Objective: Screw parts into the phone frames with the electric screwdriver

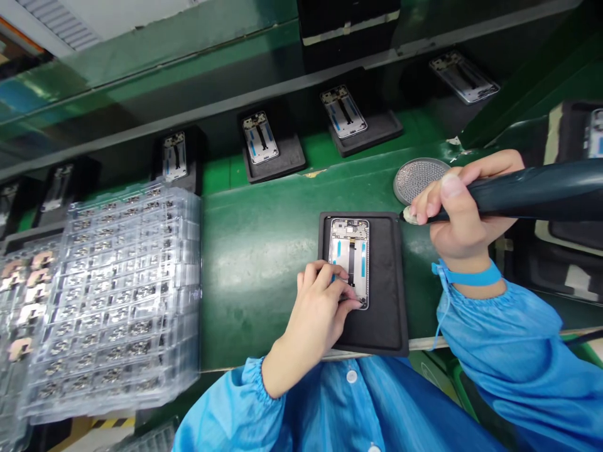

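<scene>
A phone frame (pixel 349 251) lies face-down in a black foam tray (pixel 386 295) on the green bench in front of me. My left hand (pixel 320 307) rests on the frame's lower left, its fingers pinched together at the bottom edge; what they hold is too small to see. My right hand (pixel 459 210) is wrapped round a dark electric screwdriver (pixel 527 191), whose tip hovers beside a round metal mesh dish (pixel 417 177), just right of the tray's top corner. A blue wrist strap (pixel 466 276) circles my right wrist.
Stacked clear plastic trays of small parts (pixel 117 295) fill the left side. Several more phone frames on black trays (pixel 266 141) ride the green conveyor behind. More black trays (pixel 565 263) sit at the far right. The bench edge runs just below the tray.
</scene>
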Motion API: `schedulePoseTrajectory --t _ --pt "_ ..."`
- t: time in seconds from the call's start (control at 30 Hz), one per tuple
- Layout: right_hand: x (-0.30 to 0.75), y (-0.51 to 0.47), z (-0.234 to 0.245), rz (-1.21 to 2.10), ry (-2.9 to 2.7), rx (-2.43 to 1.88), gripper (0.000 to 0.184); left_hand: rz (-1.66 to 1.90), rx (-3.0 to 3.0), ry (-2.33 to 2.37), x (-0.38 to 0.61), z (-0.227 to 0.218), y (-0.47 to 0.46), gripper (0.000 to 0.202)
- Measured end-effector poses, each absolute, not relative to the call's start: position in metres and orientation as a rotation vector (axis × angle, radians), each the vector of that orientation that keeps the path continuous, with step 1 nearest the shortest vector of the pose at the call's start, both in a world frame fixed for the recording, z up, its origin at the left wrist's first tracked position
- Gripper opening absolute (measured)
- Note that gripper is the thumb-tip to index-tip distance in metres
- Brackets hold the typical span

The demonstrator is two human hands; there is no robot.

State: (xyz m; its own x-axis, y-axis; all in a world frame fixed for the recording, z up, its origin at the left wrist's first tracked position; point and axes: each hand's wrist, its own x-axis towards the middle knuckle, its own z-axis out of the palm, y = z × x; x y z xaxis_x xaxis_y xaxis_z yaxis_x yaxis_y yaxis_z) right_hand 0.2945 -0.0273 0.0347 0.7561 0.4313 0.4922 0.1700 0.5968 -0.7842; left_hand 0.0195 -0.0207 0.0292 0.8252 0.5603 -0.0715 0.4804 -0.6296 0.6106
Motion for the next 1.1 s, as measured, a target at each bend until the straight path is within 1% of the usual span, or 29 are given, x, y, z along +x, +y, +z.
schedulePoseTrajectory --t 0.3,0.47,0.57,0.7,0.83,0.97,1.1 --pt "0.296 -0.029 0.035 0.164 -0.728 -0.969 0.042 0.148 2.299 0.752 0.020 0.027 -0.007 0.012" --pt "0.296 -0.028 0.033 0.162 -0.734 -0.964 0.044 0.069 2.253 0.754 0.026 0.028 0.009 0.044" --pt "0.299 -0.027 0.036 0.162 -0.754 -0.941 0.044 0.063 2.251 0.728 0.026 0.024 0.015 0.053" --pt "0.323 -0.027 0.053 0.083 -0.724 -0.900 0.040 0.185 2.252 0.666 0.024 0.010 0.018 0.050" --pt "0.359 -0.023 0.069 0.016 -0.704 -0.999 0.039 0.312 2.270 0.639 0.042 -0.002 0.032 0.043" --pt "0.375 -0.020 0.060 0.095 -0.660 -1.117 0.047 0.292 2.257 0.590 0.066 -0.001 0.059 0.047" --pt "0.375 -0.022 0.042 0.140 -0.659 -1.136 0.055 0.233 2.240 0.472 0.065 -0.004 0.071 0.049"
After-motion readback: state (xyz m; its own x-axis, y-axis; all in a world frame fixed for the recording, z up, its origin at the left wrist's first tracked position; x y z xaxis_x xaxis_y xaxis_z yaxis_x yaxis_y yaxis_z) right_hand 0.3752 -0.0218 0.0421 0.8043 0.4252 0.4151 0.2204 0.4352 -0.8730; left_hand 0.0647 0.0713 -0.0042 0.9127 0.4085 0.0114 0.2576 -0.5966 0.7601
